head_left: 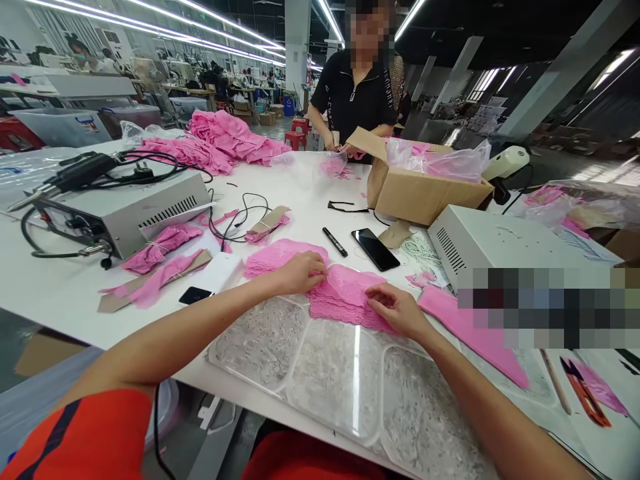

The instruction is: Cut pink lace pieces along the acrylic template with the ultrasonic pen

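Note:
A stack of pink lace pieces (345, 300) lies in front of me on a clear mat (335, 380) with a grey speckled pattern. My left hand (303, 272) has its fingers bent together at the top left edge of that stack, pinching the lace. At the stack's right side is my right hand (397, 308), thumb and forefinger slightly apart and touching the lace edge. Behind my left hand, another pink lace pile (285, 253) spreads out, partly covered by the hand. A folded pink cloth strip (473, 333) rests right of my right hand.
A black phone (375, 249) and marker (335, 241) lie beyond the lace. Grey metal boxes stand left (135, 207) and right (520, 247). Orange-handled snips (585, 393) are at far right. Across the table, a person in black handles pink pieces beside a cardboard box (425, 197).

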Demonstrator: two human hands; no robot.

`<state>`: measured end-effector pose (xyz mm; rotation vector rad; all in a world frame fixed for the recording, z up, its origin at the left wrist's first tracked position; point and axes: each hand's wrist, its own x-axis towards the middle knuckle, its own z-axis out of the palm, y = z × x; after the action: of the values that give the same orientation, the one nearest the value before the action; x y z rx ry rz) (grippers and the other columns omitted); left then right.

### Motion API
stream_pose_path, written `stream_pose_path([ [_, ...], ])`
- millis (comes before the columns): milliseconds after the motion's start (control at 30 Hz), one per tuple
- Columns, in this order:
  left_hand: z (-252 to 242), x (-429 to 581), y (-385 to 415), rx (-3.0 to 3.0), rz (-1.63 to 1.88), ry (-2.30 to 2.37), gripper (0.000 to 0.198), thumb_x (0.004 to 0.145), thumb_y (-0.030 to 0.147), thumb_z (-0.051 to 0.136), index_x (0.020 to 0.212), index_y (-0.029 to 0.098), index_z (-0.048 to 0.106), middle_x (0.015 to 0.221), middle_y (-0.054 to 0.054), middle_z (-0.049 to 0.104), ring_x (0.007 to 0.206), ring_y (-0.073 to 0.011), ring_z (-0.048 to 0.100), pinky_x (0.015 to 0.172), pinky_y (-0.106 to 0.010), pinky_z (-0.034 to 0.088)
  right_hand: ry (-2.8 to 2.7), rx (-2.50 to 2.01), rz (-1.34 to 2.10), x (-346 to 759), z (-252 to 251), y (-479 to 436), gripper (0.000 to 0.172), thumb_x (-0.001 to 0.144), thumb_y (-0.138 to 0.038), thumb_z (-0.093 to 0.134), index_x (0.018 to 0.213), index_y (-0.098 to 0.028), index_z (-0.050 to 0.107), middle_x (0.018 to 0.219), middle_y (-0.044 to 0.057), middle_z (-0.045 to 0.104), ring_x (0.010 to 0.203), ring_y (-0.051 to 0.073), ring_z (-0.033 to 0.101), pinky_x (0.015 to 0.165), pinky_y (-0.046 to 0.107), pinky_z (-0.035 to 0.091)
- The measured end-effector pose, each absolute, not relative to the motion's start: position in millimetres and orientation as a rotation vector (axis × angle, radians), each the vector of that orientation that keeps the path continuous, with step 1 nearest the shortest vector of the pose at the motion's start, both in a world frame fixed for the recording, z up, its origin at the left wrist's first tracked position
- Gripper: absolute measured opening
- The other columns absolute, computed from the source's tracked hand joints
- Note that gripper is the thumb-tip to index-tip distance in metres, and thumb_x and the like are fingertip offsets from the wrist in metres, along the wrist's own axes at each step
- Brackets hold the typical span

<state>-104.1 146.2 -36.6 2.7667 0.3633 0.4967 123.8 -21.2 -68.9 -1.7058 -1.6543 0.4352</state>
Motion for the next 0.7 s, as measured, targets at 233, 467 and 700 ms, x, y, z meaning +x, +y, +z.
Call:
stream_pose_path([
  [233, -18.5, -110.4, 126.4, 2.793, 0.626, 0.323, 0.019, 0.089, 0.015, 0.053, 0.080, 0.016, 0.070, 0.088, -0.006, 0.069, 0.084, -0.0170, 0.064, 0.080, -0.028, 0.049, -1.749, -1.717, 0.042, 95.4, -73.1, -22.6, 0.036, 0.080, -0.038, 0.067, 0.110, -0.021, 0.064, 0.109, 0.010, 0.068, 0.101, 0.025, 0.062, 0.086, 0.040, 0.054],
  [467, -24.3, -159.1, 109.2, 2.843, 0.651, 0.212, 0.018, 0.094, 0.018, 0.054, 0.094, 0.020, 0.072, 0.108, -0.008, 0.069, 0.102, -0.0215, 0.062, 0.091, -0.036, 0.046, -1.862, -1.679, -0.305, 103.5, -85.0, -40.4, 0.024, 0.082, -0.008, 0.050, 0.093, -0.019, 0.068, 0.090, 0.008, 0.068, 0.084, 0.020, 0.062, 0.075, 0.032, 0.052],
  [700, -45.3, -192.4, 84.6, 2.953, 0.597, 0.202, 0.028, 0.101, 0.021, 0.044, 0.098, 0.019, 0.072, 0.085, -0.006, 0.068, 0.079, -0.0163, 0.062, 0.075, -0.029, 0.047, -2.028, -1.522, -0.356, 83.1, -86.2, -91.1, 0.025, 0.085, -0.008, 0.050, 0.099, -0.019, 0.066, 0.089, 0.007, 0.070, 0.080, 0.018, 0.064, 0.071, 0.030, 0.053],
])
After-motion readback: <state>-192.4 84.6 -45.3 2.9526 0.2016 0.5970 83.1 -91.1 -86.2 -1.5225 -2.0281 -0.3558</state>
